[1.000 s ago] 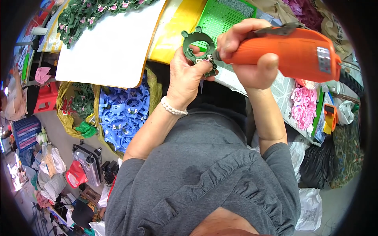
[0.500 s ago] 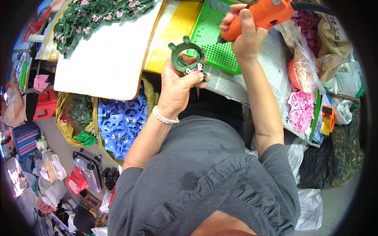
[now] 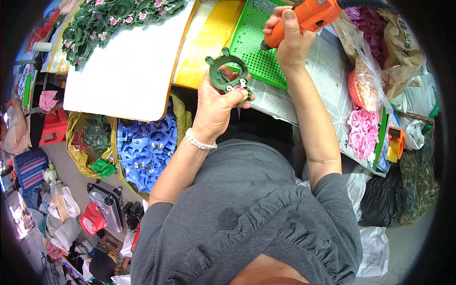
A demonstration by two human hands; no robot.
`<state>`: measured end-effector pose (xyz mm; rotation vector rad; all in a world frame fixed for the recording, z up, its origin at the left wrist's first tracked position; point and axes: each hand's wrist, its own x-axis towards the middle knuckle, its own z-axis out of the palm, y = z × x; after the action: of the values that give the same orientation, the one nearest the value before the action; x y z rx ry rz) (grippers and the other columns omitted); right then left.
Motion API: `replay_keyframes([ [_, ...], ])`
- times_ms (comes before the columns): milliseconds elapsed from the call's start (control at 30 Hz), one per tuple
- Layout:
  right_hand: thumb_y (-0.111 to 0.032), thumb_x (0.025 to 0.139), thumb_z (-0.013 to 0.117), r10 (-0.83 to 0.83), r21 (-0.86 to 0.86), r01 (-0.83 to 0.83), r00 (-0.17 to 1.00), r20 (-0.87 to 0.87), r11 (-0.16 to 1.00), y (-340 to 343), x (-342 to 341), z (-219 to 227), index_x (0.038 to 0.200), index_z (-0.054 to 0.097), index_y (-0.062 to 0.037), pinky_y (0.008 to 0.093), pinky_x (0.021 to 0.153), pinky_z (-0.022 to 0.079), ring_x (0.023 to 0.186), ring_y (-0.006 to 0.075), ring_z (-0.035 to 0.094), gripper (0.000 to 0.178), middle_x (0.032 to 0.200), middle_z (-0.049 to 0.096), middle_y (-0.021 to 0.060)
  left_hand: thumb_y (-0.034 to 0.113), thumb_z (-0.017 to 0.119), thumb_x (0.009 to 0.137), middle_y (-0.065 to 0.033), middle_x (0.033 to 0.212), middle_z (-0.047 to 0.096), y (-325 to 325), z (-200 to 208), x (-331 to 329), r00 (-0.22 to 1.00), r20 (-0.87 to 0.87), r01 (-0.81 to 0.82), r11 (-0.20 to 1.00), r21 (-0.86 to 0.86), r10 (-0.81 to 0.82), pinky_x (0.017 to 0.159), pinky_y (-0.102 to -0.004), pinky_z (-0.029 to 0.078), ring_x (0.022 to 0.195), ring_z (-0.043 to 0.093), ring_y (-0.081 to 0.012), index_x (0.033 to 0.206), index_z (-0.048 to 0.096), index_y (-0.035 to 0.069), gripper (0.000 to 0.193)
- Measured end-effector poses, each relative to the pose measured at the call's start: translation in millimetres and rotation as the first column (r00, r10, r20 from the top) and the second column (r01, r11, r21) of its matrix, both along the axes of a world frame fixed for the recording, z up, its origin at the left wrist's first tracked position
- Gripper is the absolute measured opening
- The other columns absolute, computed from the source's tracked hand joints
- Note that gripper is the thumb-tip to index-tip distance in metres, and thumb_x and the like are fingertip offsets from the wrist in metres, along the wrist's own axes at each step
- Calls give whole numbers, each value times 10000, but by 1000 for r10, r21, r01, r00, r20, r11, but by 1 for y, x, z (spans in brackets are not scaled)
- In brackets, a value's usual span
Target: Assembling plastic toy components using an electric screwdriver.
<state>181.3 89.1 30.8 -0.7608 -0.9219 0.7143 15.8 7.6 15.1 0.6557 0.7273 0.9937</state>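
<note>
So the left hand (image 3: 214, 107) has its thumb clamped over one dark green ring piece (image 3: 220, 62) with two little ears, held up by the desk's (image 3: 325, 92) near edge. Right arm's stretched farther out, that hand (image 3: 293, 50) wrapped around one orange power tool (image 3: 309, 18), tip over one green perforated tray (image 3: 266, 69). Toward the desk's far right corner: brown paper bag (image 3: 401, 52), dark printing, can't read it.

My power tool (image 3: 311, 16): orange, black nose. My ring-shaped piece (image 3: 221, 61): dark green, pink-and-white trim. Perforated tray (image 3: 268, 59): bright green. Sacked pieces (image 3: 147, 147): blue. Board (image 3: 128, 76): white, brownish edge. Table cover (image 3: 328, 102): grey, pale crossing lines. My shirt (image 3: 232, 190): dark grey, one darker patch.
</note>
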Motion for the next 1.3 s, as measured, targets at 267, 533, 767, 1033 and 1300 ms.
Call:
replay_keyframes([
  [267, -235, 871, 607, -15, 5, 15, 1000, 11, 1000, 1, -1, 0, 954, 503, -41, 237, 489, 470, 539, 112, 530, 236, 674, 531, 37, -70, 615, 739, -111, 973, 600, -1, -3, 1, 999, 15, 42, 999, -9, -42, 546, -242, 556, 720, 647, -184, 1119, 461, 57, 429],
  [533, -288, 864, 606, -45, -7, 46, 991, 123, 999, 1, 3, -2, 914, 520, -2, 262, 507, 485, 541, 136, 550, 303, 656, 550, 61, -50, 649, 760, -114, 958, 619, -2, -4, 3, 996, 3, 90, 996, 0, -90, 533, -234, 545, 717, 652, -172, 1083, 460, 25, 381],
  [767, -304, 873, 582, -25, -10, 26, 995, 97, 1000, -1, 9, -5, 928, 526, 44, 298, 525, 497, 574, 171, 561, 357, 689, 572, 97, -52, 650, 759, -101, 936, 613, -4, -6, 1, 996, -10, 84, 996, -25, -84, 531, -234, 546, 718, 651, -174, 1074, 447, 26, 383],
  [1033, -549, 815, 537, 152, 64, -154, 987, 46, 986, -25, 13, 33, 994, 524, 1, 348, 626, 430, 637, 186, 503, 579, 729, 552, 88, -21, 658, 767, -121, 973, 624, -3, -4, 3, 989, -144, 33, 998, 59, -25, 536, -237, 547, 717, 650, -174, 1058, 481, 46, 347],
  [1300, -767, 735, 473, 471, 252, -482, 876, 107, 839, -69, -10, 51, 1126, 530, -52, 356, 677, 418, 683, 171, 525, 818, 800, 562, 46, -47, 636, 767, -79, 882, 640, -3, -2, 9, 992, -124, 5, 998, 68, 3, 537, -239, 546, 719, 655, -157, 1032, 492, 40, 314],
])
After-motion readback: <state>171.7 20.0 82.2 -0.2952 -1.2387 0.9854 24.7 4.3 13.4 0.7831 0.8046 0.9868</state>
